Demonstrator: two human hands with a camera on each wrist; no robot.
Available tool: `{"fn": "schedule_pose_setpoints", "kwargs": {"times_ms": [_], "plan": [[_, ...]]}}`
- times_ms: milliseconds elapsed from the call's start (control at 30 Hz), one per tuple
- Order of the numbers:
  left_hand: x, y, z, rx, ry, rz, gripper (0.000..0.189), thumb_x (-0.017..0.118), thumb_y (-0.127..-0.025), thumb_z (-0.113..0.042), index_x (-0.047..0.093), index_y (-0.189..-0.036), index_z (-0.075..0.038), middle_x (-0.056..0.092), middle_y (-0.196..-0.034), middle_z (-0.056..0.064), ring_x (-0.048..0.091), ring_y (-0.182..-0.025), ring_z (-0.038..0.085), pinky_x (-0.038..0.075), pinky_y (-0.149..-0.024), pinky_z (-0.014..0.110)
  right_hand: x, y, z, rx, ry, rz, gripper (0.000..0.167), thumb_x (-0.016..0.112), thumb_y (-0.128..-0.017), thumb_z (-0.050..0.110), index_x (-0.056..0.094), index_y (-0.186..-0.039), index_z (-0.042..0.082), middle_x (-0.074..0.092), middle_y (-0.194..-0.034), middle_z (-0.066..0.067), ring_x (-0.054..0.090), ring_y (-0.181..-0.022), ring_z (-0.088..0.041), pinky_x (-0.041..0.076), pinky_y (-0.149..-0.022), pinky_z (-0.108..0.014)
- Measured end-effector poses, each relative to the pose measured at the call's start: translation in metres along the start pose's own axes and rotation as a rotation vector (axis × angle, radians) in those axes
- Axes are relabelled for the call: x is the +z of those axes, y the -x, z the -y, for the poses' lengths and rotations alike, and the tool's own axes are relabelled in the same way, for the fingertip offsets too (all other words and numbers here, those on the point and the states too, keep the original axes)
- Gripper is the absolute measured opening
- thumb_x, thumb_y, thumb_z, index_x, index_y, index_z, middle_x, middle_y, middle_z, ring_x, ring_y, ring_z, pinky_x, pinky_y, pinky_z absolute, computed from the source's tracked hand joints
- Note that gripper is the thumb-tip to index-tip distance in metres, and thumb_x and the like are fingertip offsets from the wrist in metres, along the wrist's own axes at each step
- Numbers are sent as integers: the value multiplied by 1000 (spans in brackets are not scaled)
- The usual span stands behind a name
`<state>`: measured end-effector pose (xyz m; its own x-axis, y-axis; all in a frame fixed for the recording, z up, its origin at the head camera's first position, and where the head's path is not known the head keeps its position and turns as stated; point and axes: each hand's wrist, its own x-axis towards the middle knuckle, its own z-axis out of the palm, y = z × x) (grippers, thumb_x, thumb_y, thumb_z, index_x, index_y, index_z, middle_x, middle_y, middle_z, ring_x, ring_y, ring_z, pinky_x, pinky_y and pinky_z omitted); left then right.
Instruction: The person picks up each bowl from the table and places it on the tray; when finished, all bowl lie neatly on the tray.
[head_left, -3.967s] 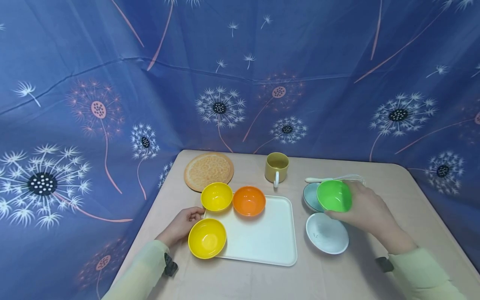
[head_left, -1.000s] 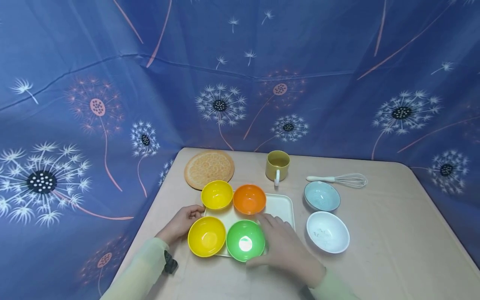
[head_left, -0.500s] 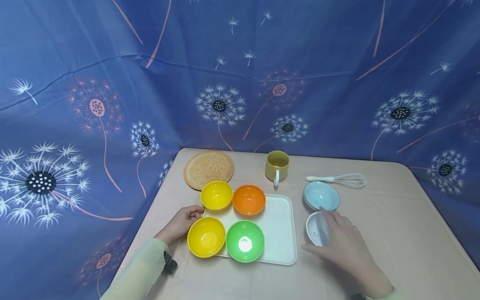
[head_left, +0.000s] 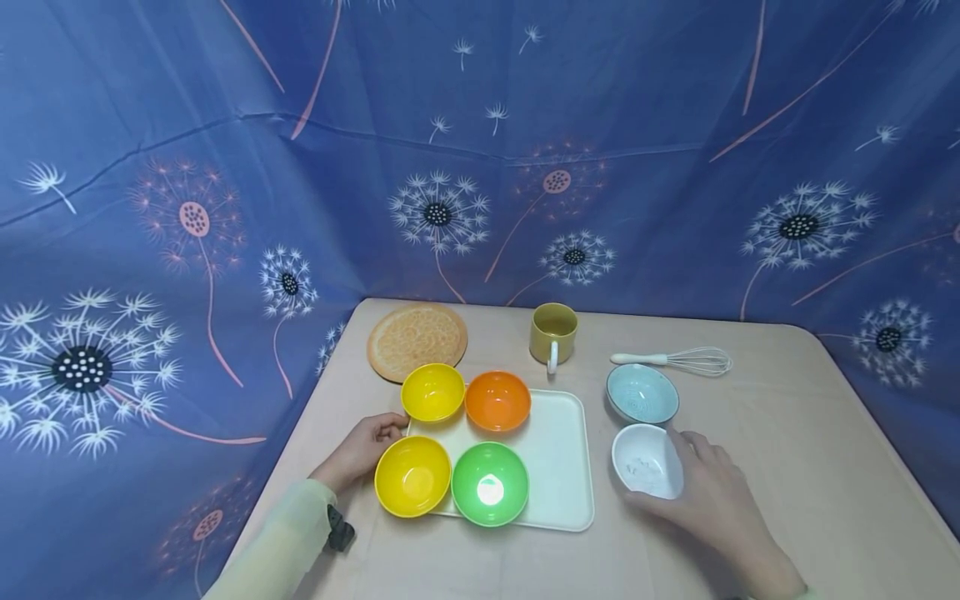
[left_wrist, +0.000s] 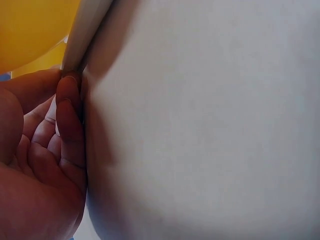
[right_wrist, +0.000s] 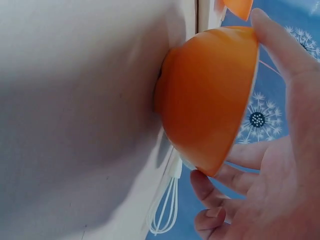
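My left hand [head_left: 363, 450] pinches the left edge of the white tray [head_left: 558, 467]; its curled fingers [left_wrist: 69, 120] show close up in the left wrist view. On the tray stand two yellow bowls [head_left: 414, 479], an orange bowl [head_left: 498, 402] and a green bowl [head_left: 491, 485]. Right of the tray, my right hand [head_left: 712, 492] grips a bowl [head_left: 645, 462] that is white inside. The right wrist view shows this bowl's orange outside [right_wrist: 210, 95], with the thumb and fingers at opposite sides of its rim. A light blue bowl [head_left: 642, 393] stands just behind it.
A round pizza-like board [head_left: 417, 337] lies at the back left. An olive mug [head_left: 553, 333] with a white handle stands behind the tray. The whisk [head_left: 675, 360] lies behind the light blue bowl. A blue patterned cloth [head_left: 480, 150] hangs behind the table.
The green bowl, held by my right hand over the light blue bowl, has been set on the tray and let go. That hand has moved right and taken the white bowl. My left hand stays put.
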<state>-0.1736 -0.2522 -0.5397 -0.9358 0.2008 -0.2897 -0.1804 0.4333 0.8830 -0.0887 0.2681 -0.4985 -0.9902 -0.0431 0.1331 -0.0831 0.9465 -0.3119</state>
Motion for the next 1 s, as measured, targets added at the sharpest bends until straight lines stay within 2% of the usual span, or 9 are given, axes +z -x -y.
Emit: {"fn": "schedule_pose_setpoints", "kwargs": {"times_ms": [167, 367, 633, 900, 1000], "plan": [[0, 1, 0, 10, -4, 6, 34, 67, -100, -4, 65, -134, -2, 64, -92, 5, 57, -88, 22, 47, -85, 34, 3, 1, 1, 5, -19, 5, 133, 83, -57, 84, 47, -147, -8, 55, -129, -34, 55, -109, -51, 46, -83, -70], [0, 0, 0, 2, 0, 6, 35, 67, -100, -3, 64, -135, -2, 65, -93, 5, 57, -89, 22, 48, -87, 34, 11, 1, 1, -15, -31, -41, 126, 85, -57, 80, 50, -145, -4, 62, -119, -27, 58, -102, -46, 48, -80, -65], [1, 1, -2, -11, -1, -2, 33, 66, -100, -3, 65, -134, -3, 65, -92, 5, 57, -89, 21, 48, -87, 33, 15, 3, 1, -54, -25, -111, 120, 90, -58, 71, 52, -142, -6, 62, -113, -26, 59, -97, -44, 48, -76, -63], [0, 0, -1, 1, 9, 8, 34, 66, -100, -2, 64, -134, -2, 65, -93, 5, 57, -89, 22, 48, -86, 33, 9, 4, 10, -111, -20, -172, 113, 93, -56, 65, 56, -135, -7, 63, -111, -25, 60, -95, -43, 47, -75, -62], [-1, 1, -1, 4, 14, 10, 35, 67, -100, -2, 64, -135, -2, 64, -93, 6, 57, -87, 22, 48, -85, 33, 5, 5, 18, -116, -27, -161, 112, 93, -57, 65, 55, -134, -6, 62, -112, -23, 59, -97, -42, 47, -79, -61]]}}
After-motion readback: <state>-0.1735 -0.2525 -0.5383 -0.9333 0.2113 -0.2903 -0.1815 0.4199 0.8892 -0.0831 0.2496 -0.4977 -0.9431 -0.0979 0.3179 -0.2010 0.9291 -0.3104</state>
